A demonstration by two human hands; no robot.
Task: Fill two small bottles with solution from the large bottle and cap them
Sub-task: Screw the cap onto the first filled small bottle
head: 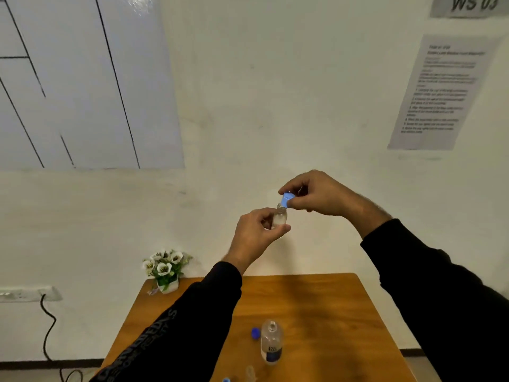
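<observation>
Standing on a wooden desk (pixel 316 299) near the lower edge of the view, a large clear bottle (pixel 271 341) is seen upright with its mouth open and a dark blue label low on its side. A dark blue cap (pixel 256 333) lies on the desk just to its left. At the very bottom edge, another blue cap (pixel 226 379) and the blurred top of a second small bottle (pixel 250 373) are partly cut off. A small pot of white artificial flowers (pixel 164 268) is placed at the desk's far left corner, against a pale wall. A wall socket strip (pixel 27 293) with a black cable (pixel 48 326) is seen at lower left, and printed sheets (pixel 440 89) are fixed to the wall at upper right.

Well above the desk, a small clear bottle (pixel 280 217) is held upright in the left hand (pixel 257 232), whose fingers (pixel 278 230) are wrapped around its lower body and hide part of it. Whitish liquid is visible inside, roughly to half height. A light blue cap (pixel 287 199) is pinched between the thumb and fingers of the right hand (pixel 316 194); it is tilted at the bottle's neck, touching or just over the mouth, and not seated squarely. Both forearms are covered by black sleeves (pixel 192 321), and the left sleeve hides part of the desk's near left side.
</observation>
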